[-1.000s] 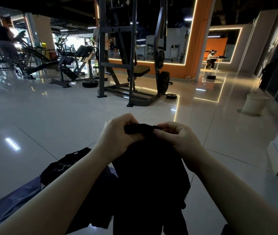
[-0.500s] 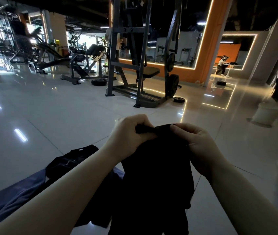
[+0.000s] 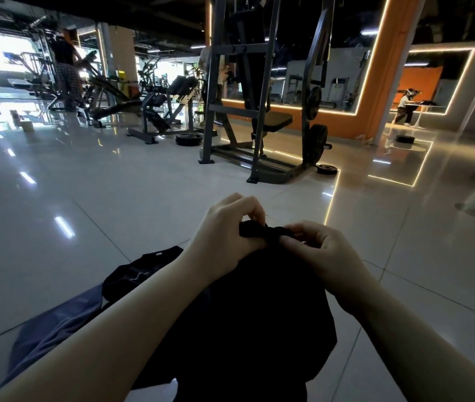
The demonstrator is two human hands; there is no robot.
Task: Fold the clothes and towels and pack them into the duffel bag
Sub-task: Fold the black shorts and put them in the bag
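Since the earlier frame our hands have drawn closer together, bunching the top edge of the black garment [image 3: 265,309] into a tight knot between them; a moment ago that edge lay flatter across our fingers. Our left hand [image 3: 227,230] pinches the bunched edge with fingers curled over it, and our right hand [image 3: 322,250] pinches the same edge from the other side, thumb pressed against the cloth.

The garment hangs from that grip, held up in front of us above the floor [image 3: 85,204], its long axis running top to bottom, gathered end up and loose end down out of view. We cannot tell what kind of garment it is.

We judge the step to be finding the garment's edge before a fold, early in the task. Next we would need to spread the hands apart along that edge to open the cloth flat.

A second dark garment [image 3: 140,271] and a blue-grey cloth [image 3: 56,317] lie on the floor to our left, unfolded. No duffel bag is in view.
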